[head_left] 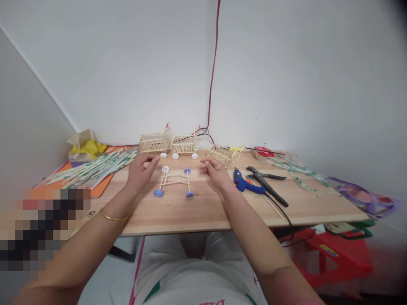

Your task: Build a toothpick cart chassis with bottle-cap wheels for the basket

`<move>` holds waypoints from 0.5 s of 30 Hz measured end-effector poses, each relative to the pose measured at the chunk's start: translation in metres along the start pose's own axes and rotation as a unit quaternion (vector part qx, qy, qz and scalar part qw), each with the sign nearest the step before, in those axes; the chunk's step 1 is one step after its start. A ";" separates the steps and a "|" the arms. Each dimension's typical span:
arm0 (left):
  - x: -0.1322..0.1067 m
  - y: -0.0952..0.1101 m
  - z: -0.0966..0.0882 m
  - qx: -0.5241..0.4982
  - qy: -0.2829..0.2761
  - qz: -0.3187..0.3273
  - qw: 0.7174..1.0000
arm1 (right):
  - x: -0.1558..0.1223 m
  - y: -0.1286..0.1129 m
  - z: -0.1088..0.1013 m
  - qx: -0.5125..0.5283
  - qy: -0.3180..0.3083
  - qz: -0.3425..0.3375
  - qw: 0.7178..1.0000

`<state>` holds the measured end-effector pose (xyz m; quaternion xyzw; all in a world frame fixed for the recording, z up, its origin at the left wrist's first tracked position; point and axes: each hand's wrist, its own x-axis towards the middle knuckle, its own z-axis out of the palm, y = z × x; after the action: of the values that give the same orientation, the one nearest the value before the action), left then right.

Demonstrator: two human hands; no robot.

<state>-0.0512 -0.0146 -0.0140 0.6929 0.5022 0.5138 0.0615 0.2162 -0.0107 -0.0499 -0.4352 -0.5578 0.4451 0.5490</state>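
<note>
Between my hands, a small wheeled stick frame (174,179) stands on the wooden table, with thin stick axles and white and blue disc wheels. To its left is my left hand (140,171), fingers curled and thumb against the forefinger. My right hand (216,173) is to its right, fingertips pinched together. Anything in either pinch is too small to make out. Behind stand two miniature stick carts, a left cart (154,143) and a middle cart (183,145), both with white wheels. A tilted stick basket (220,155) lies just beyond my right hand.
Right of my right hand lie a blue glue gun (246,183) and a black-handled cutter (267,186). Thin sticks (101,167) are heaped at the left on orange sheets. A red dish (264,153) and plastic scraps (302,169) sit at the right. A red stool (337,254) stands below.
</note>
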 end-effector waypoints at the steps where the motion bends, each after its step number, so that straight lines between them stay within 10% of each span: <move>1: 0.001 0.010 0.001 0.006 -0.029 0.038 0.999 | 0.000 0.000 0.001 0.013 -0.002 0.006 1.000; 8: 0.008 0.073 0.045 0.057 -0.158 0.184 0.968 | -0.003 -0.005 0.007 0.138 -0.034 0.046 0.989; 15: 0.009 0.090 0.080 0.128 -0.170 0.219 0.952 | -0.006 -0.012 0.007 0.188 -0.062 -0.019 0.980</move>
<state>0.0668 -0.0176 0.0085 0.8652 0.3816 0.3205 -0.0569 0.2092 -0.0198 -0.0393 -0.2851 -0.5057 0.5575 0.5935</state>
